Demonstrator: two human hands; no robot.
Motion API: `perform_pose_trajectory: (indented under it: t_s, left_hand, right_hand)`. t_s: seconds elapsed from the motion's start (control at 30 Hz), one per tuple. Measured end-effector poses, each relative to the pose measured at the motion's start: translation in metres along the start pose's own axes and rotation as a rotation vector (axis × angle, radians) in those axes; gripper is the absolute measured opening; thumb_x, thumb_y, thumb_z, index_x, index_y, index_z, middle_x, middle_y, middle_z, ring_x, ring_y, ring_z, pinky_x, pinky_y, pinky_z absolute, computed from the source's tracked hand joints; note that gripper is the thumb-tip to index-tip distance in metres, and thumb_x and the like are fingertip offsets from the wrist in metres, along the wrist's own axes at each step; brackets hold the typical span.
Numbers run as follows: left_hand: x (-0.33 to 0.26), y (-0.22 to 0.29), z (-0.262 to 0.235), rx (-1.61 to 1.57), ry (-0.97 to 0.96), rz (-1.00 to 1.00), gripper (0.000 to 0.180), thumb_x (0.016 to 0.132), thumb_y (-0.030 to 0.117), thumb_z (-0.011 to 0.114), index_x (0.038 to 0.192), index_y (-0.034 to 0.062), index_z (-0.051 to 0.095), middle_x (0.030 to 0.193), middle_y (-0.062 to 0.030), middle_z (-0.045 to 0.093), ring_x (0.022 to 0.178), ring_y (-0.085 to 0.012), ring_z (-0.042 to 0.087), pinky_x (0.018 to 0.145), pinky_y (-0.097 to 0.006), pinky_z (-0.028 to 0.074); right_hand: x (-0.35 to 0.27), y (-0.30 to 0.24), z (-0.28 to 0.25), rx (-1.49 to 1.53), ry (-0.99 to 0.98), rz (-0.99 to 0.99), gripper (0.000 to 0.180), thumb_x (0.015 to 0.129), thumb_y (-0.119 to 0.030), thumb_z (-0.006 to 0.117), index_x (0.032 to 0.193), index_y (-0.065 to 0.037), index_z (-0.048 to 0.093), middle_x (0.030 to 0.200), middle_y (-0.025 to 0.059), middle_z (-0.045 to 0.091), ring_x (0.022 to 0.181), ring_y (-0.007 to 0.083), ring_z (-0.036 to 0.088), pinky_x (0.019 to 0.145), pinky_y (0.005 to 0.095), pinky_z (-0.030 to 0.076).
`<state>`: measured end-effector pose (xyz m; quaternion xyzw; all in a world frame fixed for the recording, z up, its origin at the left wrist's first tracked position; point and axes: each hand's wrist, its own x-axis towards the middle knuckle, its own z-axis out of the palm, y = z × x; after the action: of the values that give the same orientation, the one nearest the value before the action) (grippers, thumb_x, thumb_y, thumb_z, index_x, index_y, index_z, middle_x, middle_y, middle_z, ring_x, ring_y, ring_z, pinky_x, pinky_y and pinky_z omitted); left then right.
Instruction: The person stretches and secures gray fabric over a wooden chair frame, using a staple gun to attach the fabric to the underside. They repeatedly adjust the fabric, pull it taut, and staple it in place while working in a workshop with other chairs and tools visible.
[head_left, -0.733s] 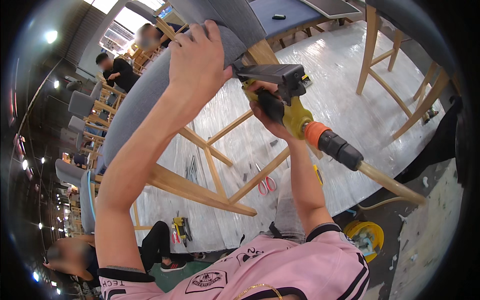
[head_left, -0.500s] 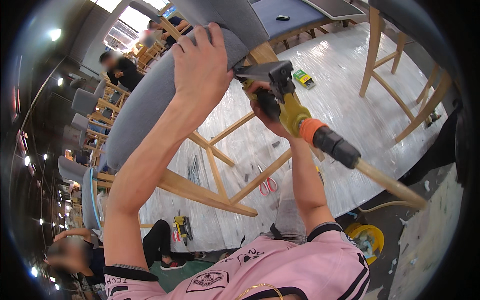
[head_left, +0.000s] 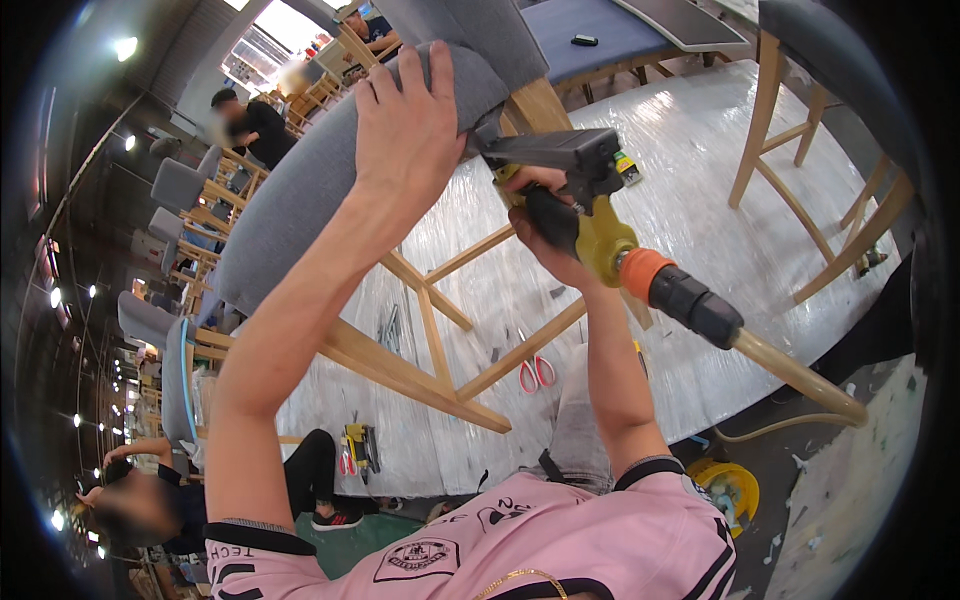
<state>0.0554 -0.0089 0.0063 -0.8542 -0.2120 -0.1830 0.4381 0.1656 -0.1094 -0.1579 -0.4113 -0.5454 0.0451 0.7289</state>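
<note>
A chair with a grey upholstered seat (head_left: 300, 200) and wooden legs lies tipped over on the plastic-covered worktable. My left hand (head_left: 408, 140) is spread over the seat's fabric, fingers apart and thumb near its edge. In my right hand (head_left: 550, 250) is a yellow and black air staple gun (head_left: 603, 245), my fingers wrapped round its grip. The gun's nose points at the seat's underside edge, beside my left thumb; whether it touches is hidden. From its orange and black coupling runs a hose (head_left: 800, 378).
Red-handled scissors (head_left: 537, 374) and a yellow-black tool (head_left: 360, 450) lie on the worktable (head_left: 680, 300). A small green-yellow box (head_left: 627, 168) sits behind the gun. Another wooden chair frame (head_left: 765, 130) stands at right, a yellow bucket (head_left: 742, 490) below. Other people work at left.
The view has shifted slightly. The staple gun has moved a little to the right and now covers part of the green-yellow box. Both hands keep their places on the seat and the gun.
</note>
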Motion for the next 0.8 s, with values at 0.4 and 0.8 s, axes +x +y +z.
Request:
perform_pose_trajectory:
  t_s: [0.4,0.8]
  left_hand:
    - [0.024,-0.058,-0.018,-0.47,-0.273,-0.072,0.111,0.077,0.061,0.08,0.155,-0.0043,0.034,0.145,-0.0304,0.051,0.13,-0.0438,0.057,0.11,-0.045,0.046]
    - [0.004,-0.048,-0.005,-0.246,-0.155,0.012,0.099,0.078,0.055,0.081,0.152,0.0026,0.041,0.144,-0.0231,0.053,0.119,-0.0417,0.064,0.097,-0.049,0.054]
  right_hand:
    - [0.012,-0.002,0.007,0.068,0.016,-0.047,0.036,0.082,0.005,0.068,0.116,-0.007,0.062,0.111,0.0061,0.063,0.099,0.0197,0.062,0.092,0.0324,0.049]
    - [0.015,-0.002,0.02,-0.011,0.016,-0.04,0.04,0.079,0.004,0.071,0.116,-0.009,0.063,0.131,0.0141,0.058,0.127,0.0318,0.056,0.108,0.0417,0.043]
